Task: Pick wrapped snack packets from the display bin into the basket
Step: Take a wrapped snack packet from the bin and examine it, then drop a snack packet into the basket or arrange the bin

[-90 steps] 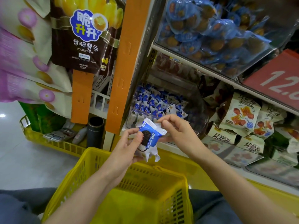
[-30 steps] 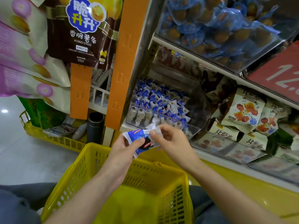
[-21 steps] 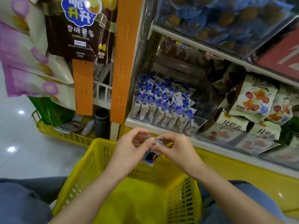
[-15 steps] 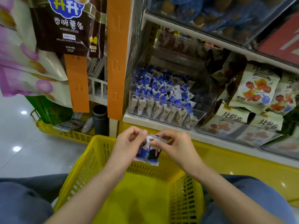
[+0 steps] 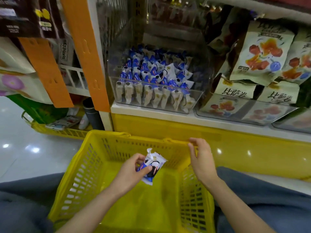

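A yellow plastic basket point(image 5: 94, 167) rests on my lap, its floor bare. My left hand point(image 5: 131, 172) holds a blue-and-white wrapped snack packet point(image 5: 152, 167) inside the basket, above its floor. My right hand point(image 5: 201, 158) is over the basket's far right rim, fingers apart, holding nothing. On the shelf above stands a clear display bin point(image 5: 156, 100) full of several matching blue-and-white packets.
Beige snack bags point(image 5: 262, 52) fill clear trays to the right of the bin. An orange shelf post point(image 5: 85, 52) rises at the left, with hanging snack bags beside it. A second yellow basket point(image 5: 64, 132) and a dark tube point(image 5: 92, 113) sit on the floor at left.
Both hands held the packet above the basket's far rim. Now my right hand has let go and moved right to the rim, and my left hand has lowered the packet into the basket.
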### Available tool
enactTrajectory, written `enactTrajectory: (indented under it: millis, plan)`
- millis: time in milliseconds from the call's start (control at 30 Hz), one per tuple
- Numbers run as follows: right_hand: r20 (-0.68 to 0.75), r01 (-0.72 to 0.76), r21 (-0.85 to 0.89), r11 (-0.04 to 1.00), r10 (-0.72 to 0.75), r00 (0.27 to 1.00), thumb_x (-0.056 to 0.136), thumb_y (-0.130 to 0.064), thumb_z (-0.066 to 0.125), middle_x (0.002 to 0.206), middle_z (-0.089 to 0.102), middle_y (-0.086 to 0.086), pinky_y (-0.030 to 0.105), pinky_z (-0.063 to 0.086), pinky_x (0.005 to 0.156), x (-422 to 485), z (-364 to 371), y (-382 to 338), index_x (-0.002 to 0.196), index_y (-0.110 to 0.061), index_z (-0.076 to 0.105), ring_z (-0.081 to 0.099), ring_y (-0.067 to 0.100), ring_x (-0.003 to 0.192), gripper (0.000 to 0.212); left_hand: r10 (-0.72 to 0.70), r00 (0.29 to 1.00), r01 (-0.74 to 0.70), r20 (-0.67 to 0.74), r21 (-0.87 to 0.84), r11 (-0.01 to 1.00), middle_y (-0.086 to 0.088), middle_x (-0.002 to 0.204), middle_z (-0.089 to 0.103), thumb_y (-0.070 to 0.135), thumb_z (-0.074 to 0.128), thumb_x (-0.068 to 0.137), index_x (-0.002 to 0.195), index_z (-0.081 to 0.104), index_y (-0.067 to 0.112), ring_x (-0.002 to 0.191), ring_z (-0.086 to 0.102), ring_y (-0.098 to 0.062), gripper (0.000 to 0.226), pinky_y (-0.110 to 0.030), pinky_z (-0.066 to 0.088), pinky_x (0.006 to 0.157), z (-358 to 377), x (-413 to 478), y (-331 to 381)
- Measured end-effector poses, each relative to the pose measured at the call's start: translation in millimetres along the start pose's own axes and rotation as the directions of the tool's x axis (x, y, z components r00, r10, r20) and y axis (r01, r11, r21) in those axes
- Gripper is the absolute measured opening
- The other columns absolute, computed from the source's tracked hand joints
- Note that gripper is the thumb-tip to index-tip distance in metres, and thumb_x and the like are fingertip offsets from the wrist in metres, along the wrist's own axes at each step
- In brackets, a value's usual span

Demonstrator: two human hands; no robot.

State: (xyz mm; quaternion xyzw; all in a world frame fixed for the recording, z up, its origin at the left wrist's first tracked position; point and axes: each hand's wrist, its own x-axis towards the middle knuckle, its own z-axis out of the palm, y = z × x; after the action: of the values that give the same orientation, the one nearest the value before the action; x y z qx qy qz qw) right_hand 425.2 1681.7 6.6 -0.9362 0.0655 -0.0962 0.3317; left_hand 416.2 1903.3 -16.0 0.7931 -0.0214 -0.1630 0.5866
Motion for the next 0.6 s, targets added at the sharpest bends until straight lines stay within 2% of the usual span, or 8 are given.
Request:
enactTrajectory:
  millis: [67,133,267,333,400,467,533,600]
  plan:
    - [-0.001,-0.111,-0.131,0.985,0.112,0.994,0.095,-0.015,0.05,0.12,0.052,0.018,0.037,0.035,0.096,1.9,2.1,36.5,0.122,0.0,0.05,0.047,0.032,0.114,0.032,-0.084,0.996,0.083,0.005,0.094,0.992,0.005,0.079,0.057,0.006,0.068,0.082,0.08,0.05,0.025,0.065,0.054,-0.001,0.026,-0.015,0.041,0.062,10.4,4.3,-26.5]
    - [0.053,-0.225,-0.103,0.969,0.231,0.972,0.096,-0.016,0.047,0.129,0.045,0.022,0.04,0.035,0.095,-0.8,8.3,60.3,0.13,0.002,0.042,0.044,0.036,0.118,0.038,-0.171,0.985,0.165,0.022,0.158,0.973,0.002,0.079,0.057,0.008,0.068,0.082,0.08,0.05,0.023,0.065,0.052,-0.005,0.024,-0.011,0.038,0.055,21.3,12.4,-50.6]
    - [0.052,-0.307,0.065,0.949,0.304,0.951,0.098,-0.015,0.039,0.133,0.045,0.018,0.029,0.035,0.093,-11.7,23.9,83.6,0.135,-0.002,0.039,0.045,0.032,0.121,0.039,-0.319,0.948,0.308,0.015,0.217,0.926,-0.005,0.081,0.056,0.013,0.067,0.084,0.09,0.049,0.015,0.07,0.053,-0.017,0.018,-0.01,0.034,0.044,48.1,34.5,-93.8]
    - [0.019,-0.313,0.116,0.943,0.313,0.95,0.099,-0.014,0.037,0.131,0.047,0.017,0.023,0.033,0.093,-13.1,27.9,89.2,0.134,-0.001,0.042,0.046,0.029,0.12,0.038,-0.39,0.921,0.38,-0.008,0.243,0.893,-0.01,0.087,0.058,0.016,0.065,0.086,0.098,0.054,0.008,0.076,0.051,-0.018,0.018,-0.018,0.035,0.049,64.4,41.7,-113.6]
    - [-0.007,-0.286,0.128,0.95,0.289,0.957,0.099,-0.014,0.037,0.129,0.048,0.016,0.011,0.028,0.086,-12.2,29.5,91.7,0.133,-0.001,0.044,0.047,0.022,0.114,0.037,-0.455,0.89,0.447,-0.024,0.243,0.861,-0.016,0.091,0.059,0.014,0.063,0.087,0.107,0.053,-0.001,0.081,0.051,-0.02,0.027,-0.026,0.036,0.058,80.0,45.5,-131.9]
    - [-0.023,-0.263,0.144,0.954,0.269,0.963,0.099,-0.016,0.038,0.127,0.049,0.013,0.002,0.025,0.081,-11.3,30.2,92.0,0.133,-0.002,0.045,0.045,0.01,0.105,0.037,-0.498,0.866,0.493,-0.038,0.221,0.841,-0.01,0.081,0.053,0.01,0.063,0.087,0.108,0.05,0.0,0.082,0.05,-0.022,0.026,-0.029,0.036,0.063,94.0,46.1,-145.4]
    - [-0.037,-0.256,0.147,0.955,0.264,0.964,0.099,-0.017,0.039,0.127,0.05,0.011,0.0,0.026,0.079,-10.5,30.6,92.8,0.132,-0.003,0.046,0.044,0.007,0.104,0.037,-0.52,0.852,0.522,-0.067,0.197,0.83,-0.009,0.078,0.052,0.007,0.063,0.087,0.11,0.05,-0.003,0.081,0.049,-0.022,0.029,-0.03,0.037,0.065,105.3,46.7,-156.5]
    - [-0.05,-0.261,0.153,0.953,0.271,0.961,0.098,-0.017,0.04,0.124,0.052,0.009,-0.005,0.028,0.076,-9.5,31.5,93.6,0.131,-0.003,0.048,0.044,0.003,0.101,0.036,-0.523,0.849,0.527,-0.078,0.213,0.823,-0.019,0.091,0.057,0.006,0.063,0.086,0.106,0.049,-0.002,0.083,0.05,-0.021,0.025,-0.032,0.04,0.066,113.1,48.0,-165.6]
